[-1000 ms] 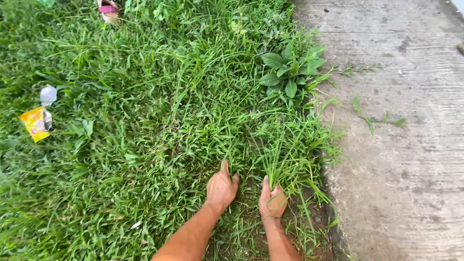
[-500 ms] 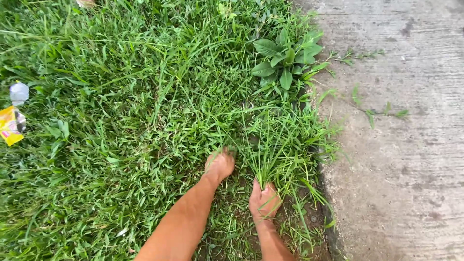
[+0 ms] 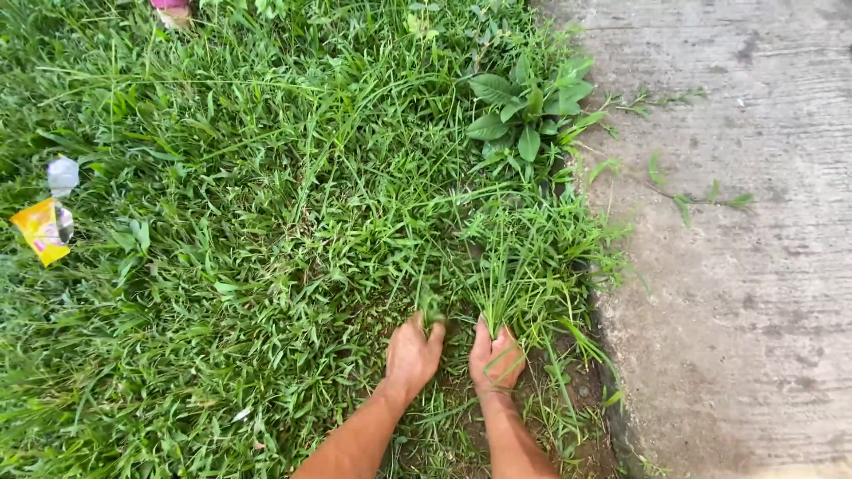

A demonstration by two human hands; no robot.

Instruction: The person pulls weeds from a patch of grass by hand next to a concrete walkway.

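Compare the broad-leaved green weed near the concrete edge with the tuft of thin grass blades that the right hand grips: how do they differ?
The broad-leaved green weed has wide, oval, dark leaves in a rosette; the tuft of thin grass blades has narrow, lighter blades fanning upward. The weed stands untouched, farther from the person; the tuft is gathered at its base in the right hand. The left hand grips other grass beside it. Both plants grow beside the grey concrete slab.

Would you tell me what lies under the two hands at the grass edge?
Under the left hand and right hand show grass tufts and some bare dark soil. The tufts' bases and roots are covered by the fingers and blades.
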